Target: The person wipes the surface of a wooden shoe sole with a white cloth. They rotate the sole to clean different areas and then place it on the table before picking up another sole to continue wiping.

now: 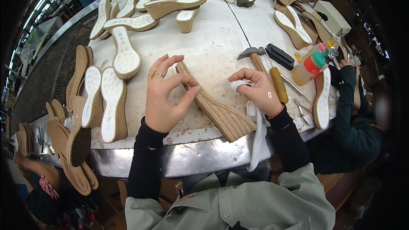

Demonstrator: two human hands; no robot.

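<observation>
A wedge sole (pixel 221 113) wrapped in tan braided rope lies on its side at the table's front edge, its thick heel toward me. Over its narrow part, my left hand (pixel 168 91) is closed in a pinch of thumb and forefinger, its other fingers raised. I cannot make out whether anything is between those fingertips. A ring sits on one finger. To the right of the sole, my right hand (pixel 260 89) grips a white cloth (pixel 259 138), which hangs down past the table edge.
White-topped wedge soles (pixel 126 53) crowd the left and far side. Right of my hands lie a hammer (pixel 255 59), a yellow-handled tool (pixel 278 85), pliers (pixel 302 113), a black brush-like block (pixel 279 56) and squeeze bottles (pixel 309 66). Co-workers sit at both sides; one's sleeve (pixel 355 140) shows right.
</observation>
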